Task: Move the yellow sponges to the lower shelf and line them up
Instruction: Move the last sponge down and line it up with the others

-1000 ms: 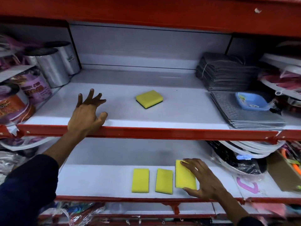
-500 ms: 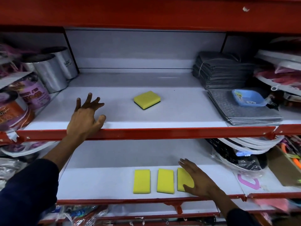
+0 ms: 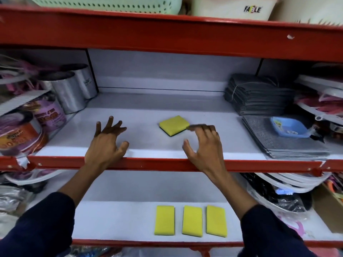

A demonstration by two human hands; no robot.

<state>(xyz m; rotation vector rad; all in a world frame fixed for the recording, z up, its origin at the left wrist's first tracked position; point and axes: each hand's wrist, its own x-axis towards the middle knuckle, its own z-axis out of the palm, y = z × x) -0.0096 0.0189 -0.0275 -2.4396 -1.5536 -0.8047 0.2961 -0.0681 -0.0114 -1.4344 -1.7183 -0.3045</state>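
One yellow sponge with a dark underside (image 3: 173,125) lies flat in the middle of the upper white shelf (image 3: 148,112). My right hand (image 3: 205,145) hovers just right of it, fingers spread, fingertips near its right corner, holding nothing. My left hand (image 3: 106,145) rests on the upper shelf's red front rail (image 3: 157,163), fingers apart and empty. On the lower shelf (image 3: 115,219) three yellow sponges stand side by side in a row: left (image 3: 164,220), middle (image 3: 192,221), right (image 3: 216,220).
Metal tins (image 3: 69,91) and labelled cans (image 3: 50,115) crowd the upper shelf's left. Stacked grey cloths (image 3: 258,95), grey mats (image 3: 282,143) and a blue tray (image 3: 288,127) fill its right. Plastic-wrapped goods (image 3: 278,193) sit at the lower shelf's right. Baskets stand above.
My right hand left the third sponge on the lower shelf and rose to the upper shelf beside the last sponge. The view tilted upward. My left hand stayed on the rail.
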